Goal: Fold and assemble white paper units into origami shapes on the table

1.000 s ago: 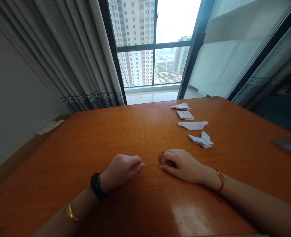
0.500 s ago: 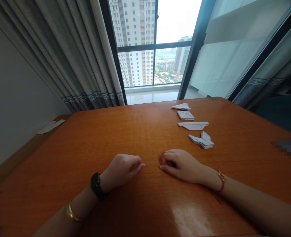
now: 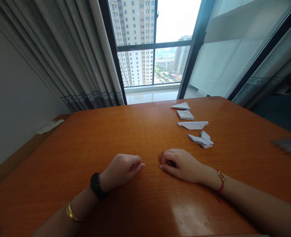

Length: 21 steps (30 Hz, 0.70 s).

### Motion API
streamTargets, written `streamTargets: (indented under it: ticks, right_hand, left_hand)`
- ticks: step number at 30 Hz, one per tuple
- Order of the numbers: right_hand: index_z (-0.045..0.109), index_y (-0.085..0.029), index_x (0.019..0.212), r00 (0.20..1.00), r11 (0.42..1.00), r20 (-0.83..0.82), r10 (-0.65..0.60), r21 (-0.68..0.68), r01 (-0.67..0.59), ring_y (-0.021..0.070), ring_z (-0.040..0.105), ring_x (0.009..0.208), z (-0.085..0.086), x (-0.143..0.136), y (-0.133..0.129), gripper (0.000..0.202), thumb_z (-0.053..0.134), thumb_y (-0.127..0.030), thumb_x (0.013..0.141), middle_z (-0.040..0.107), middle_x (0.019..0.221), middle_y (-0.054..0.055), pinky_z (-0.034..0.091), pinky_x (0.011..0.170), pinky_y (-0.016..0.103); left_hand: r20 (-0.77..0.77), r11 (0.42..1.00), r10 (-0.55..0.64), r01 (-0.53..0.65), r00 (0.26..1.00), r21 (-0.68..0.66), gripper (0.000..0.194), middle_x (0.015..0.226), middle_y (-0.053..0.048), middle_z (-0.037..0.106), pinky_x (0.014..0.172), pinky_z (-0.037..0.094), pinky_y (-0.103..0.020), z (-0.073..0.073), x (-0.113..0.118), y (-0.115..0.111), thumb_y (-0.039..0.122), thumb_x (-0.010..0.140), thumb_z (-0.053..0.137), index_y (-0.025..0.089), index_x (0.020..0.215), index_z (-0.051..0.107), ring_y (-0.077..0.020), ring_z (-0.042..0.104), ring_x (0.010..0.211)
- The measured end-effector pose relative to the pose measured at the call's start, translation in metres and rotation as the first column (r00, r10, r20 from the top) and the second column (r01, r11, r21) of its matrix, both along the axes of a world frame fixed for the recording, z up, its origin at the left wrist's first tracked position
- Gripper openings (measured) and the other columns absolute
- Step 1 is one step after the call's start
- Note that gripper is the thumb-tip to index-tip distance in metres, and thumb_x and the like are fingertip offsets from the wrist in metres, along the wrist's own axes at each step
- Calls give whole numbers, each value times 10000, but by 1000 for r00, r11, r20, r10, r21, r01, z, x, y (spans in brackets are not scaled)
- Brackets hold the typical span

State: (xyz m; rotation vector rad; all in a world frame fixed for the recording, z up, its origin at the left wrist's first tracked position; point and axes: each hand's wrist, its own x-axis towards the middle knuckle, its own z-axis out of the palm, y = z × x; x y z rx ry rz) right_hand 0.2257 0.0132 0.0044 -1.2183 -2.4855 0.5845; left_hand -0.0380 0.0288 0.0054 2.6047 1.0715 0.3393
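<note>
My left hand (image 3: 124, 168) rests on the wooden table (image 3: 106, 131), its fingers curled into a loose fist. A short gap to the right, my right hand (image 3: 181, 164) lies on its side with the fingers curled inward; nothing shows in its hollow. Beyond the right hand, the nearest thing is a folded white paper piece with a raised flap (image 3: 202, 140). Behind it lie a long flat folded paper (image 3: 193, 125), a squarish folded paper (image 3: 185, 115) and a pointed paper plane (image 3: 181, 106), in a row toward the window.
A pixelated dark object (image 3: 289, 148) lies at the table's right side. White papers (image 3: 50, 126) sit on a ledge beyond the left edge. Grey curtains (image 3: 86, 65) and a window frame (image 3: 155, 45) stand past the far edge.
</note>
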Motion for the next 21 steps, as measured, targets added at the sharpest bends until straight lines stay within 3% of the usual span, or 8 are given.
streamTargets:
  ticks: [21]
  right_hand:
    - [614, -196, 806, 1000, 1000, 2, -1, -4, 1, 153, 588, 723, 1, 0, 0, 158, 573, -319, 895, 666, 790, 16, 396, 695, 270]
  left_hand:
    - [-24, 1000, -7, 7, 1000, -3, 265, 658, 4, 615, 566, 320, -236, 1, 0, -1, 328, 948, 474, 183, 775, 613, -122, 529, 576]
